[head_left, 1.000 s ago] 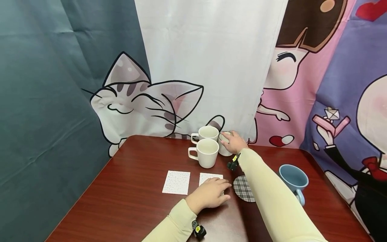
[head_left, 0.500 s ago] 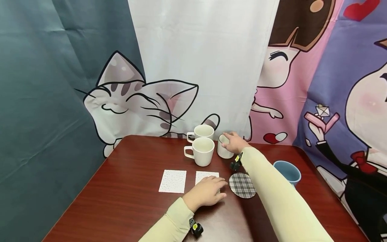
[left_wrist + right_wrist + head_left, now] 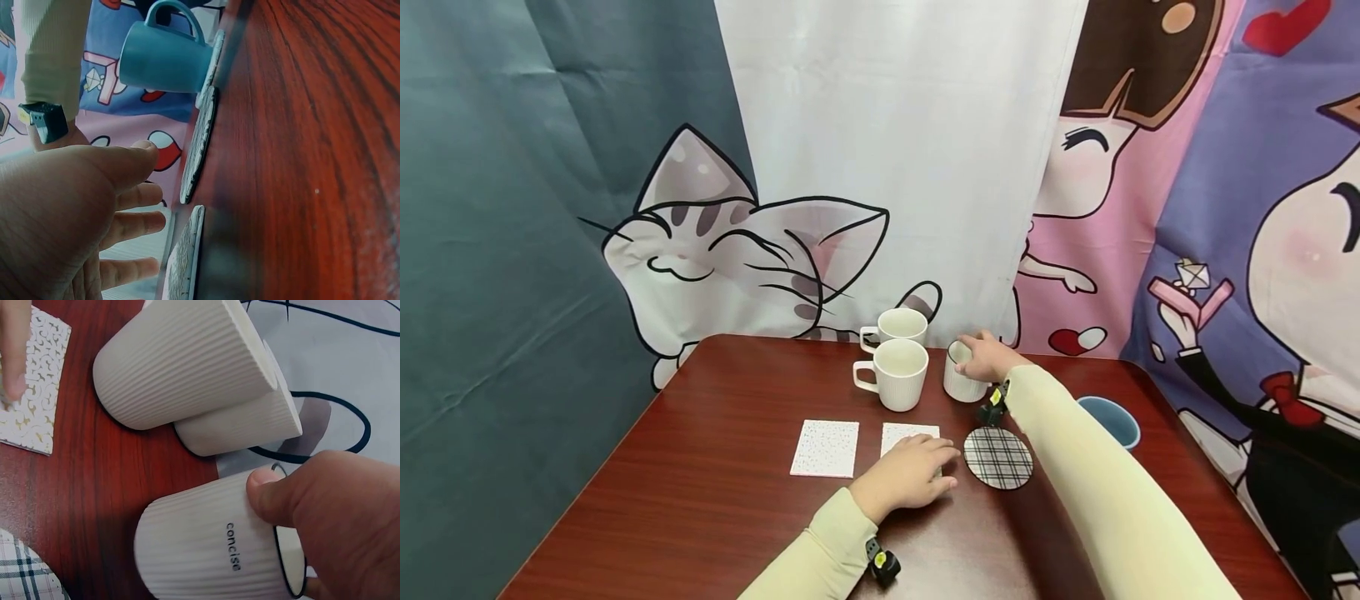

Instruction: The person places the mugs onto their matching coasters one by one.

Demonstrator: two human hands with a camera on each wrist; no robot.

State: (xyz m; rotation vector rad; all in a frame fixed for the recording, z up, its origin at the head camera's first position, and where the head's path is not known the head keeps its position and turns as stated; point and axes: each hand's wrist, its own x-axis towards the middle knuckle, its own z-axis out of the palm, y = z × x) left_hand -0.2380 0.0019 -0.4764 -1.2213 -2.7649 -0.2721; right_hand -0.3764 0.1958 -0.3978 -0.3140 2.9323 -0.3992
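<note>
My right hand (image 3: 988,357) grips a white ribbed mug (image 3: 962,385) by its rim, thumb outside the wall. In the right wrist view this mug has a dark rim and the word "concise". To its left, two more white mugs (image 3: 900,379) stand one behind the other, handles to the left. My left hand (image 3: 910,473) hovers low over a white patterned square coaster (image 3: 910,432), covering part of it. Its fingers are loosely extended and hold nothing, as the left wrist view shows. Between my forearms lies a round plaid coaster (image 3: 997,457).
Another white square coaster (image 3: 825,448) lies left of my left hand. A blue mug (image 3: 165,59) stands on a coaster at the right, partly behind my right sleeve in the head view. A printed curtain (image 3: 910,167) hangs right behind the table's back edge.
My right hand has moved the ribbed mug to the right and a little nearer, opening a gap from the other two white mugs. The left hand stays about where it was. The head view has shifted slightly.
</note>
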